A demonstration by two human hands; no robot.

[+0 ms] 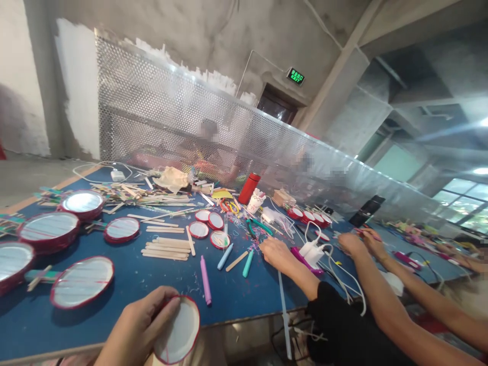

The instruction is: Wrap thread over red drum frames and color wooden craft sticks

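Observation:
My left hand point(147, 320), low in the view, grips a round white disc with a red rim point(179, 330), thumb on its face and fingers partly behind it. My right hand point(277, 253), at the end of a black sleeve, rests with curled fingers over small coloured scraps point(257, 239); what it pinches, if anything, is hidden. Beyond its fingers lie teal-handled pliers point(253, 227). Left of it are a teal pen-like tube point(248, 263), a blue one point(225, 256) and a purple one point(206, 279). A translucent strip point(284, 310) hangs over the table edge below my right wrist.
Larger red-rimmed discs point(82, 282) lie at the left, wooden sticks point(165, 249) mid-table. A red thermos point(249, 188) and paper cup point(255, 201) stand behind. White plugs and cables point(312, 251) sit right of my right hand. A co-worker's hands point(362, 243) work farther right.

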